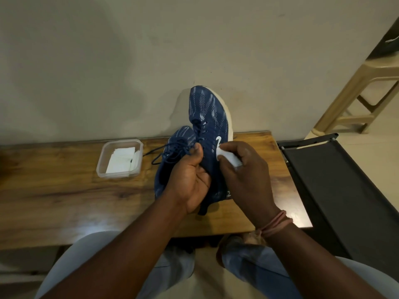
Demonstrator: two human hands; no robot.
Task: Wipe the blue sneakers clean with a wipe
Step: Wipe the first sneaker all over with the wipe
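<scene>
I hold one blue sneaker [210,113] raised above the wooden table, toe pointing away, white sole on its right side. My left hand [190,180] grips it around the tongue and collar, thumb up by the laces. My right hand [244,178] pinches a folded white wipe [228,157] and presses it on the sneaker's right side, just below the white logo. The second blue sneaker [172,152] lies on the table behind my left hand, partly hidden, its laces trailing left.
A clear plastic tub [119,158] with white wipes stands on the wooden table [64,190] left of the shoes. A dark folding chair [336,180] stands to the right, a beige plastic stool [362,91] beyond it. A wall rises right behind the table.
</scene>
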